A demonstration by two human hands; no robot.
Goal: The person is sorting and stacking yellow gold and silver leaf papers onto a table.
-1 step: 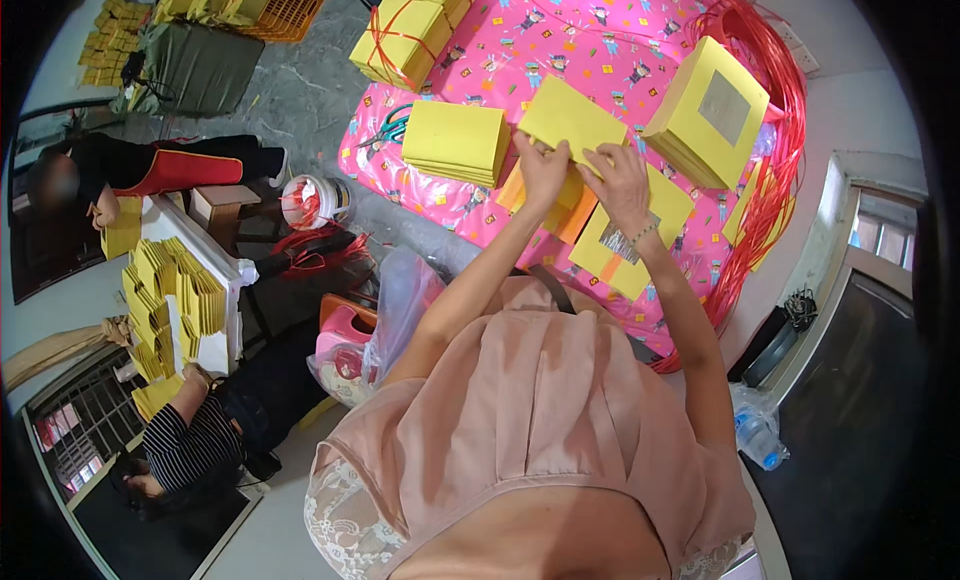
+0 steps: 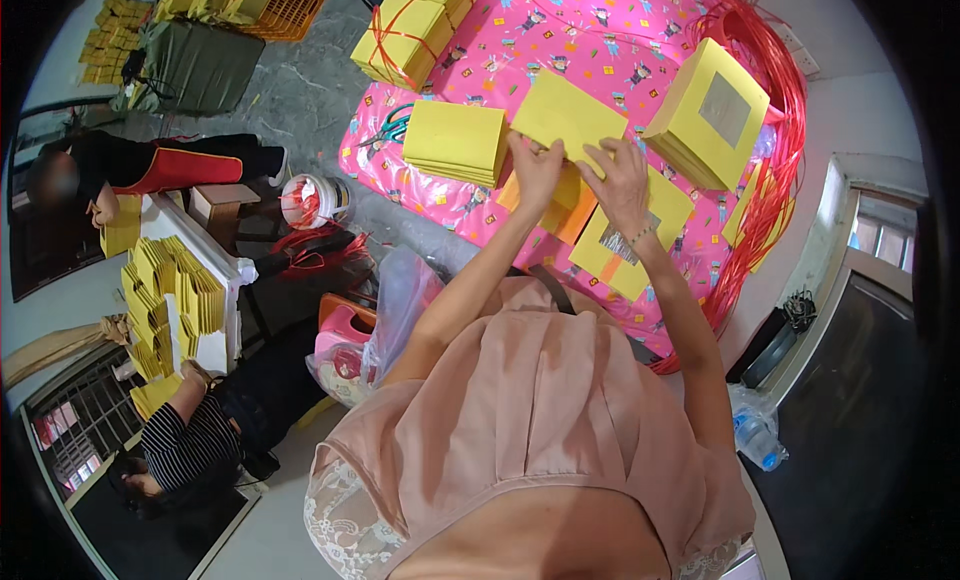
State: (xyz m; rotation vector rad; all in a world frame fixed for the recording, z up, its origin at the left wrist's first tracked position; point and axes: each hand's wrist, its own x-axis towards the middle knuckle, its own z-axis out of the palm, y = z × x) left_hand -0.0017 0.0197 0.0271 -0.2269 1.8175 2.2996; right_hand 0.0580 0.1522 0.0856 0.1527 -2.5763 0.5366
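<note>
Yellow paper [image 2: 568, 108] sits at upper centre of the frame, near edge toward me, likely so both sides can be steadied evenly. My left hand [image 2: 537, 170] and right hand [image 2: 620, 185] meet that edge, fingers bent, partly spread; whether they pinch, I cannot tell. Leftward, a yellow stack [image 2: 455, 140] sits beside it on pink sheeting [image 2: 580, 20], seemingly within easy reach.
</note>
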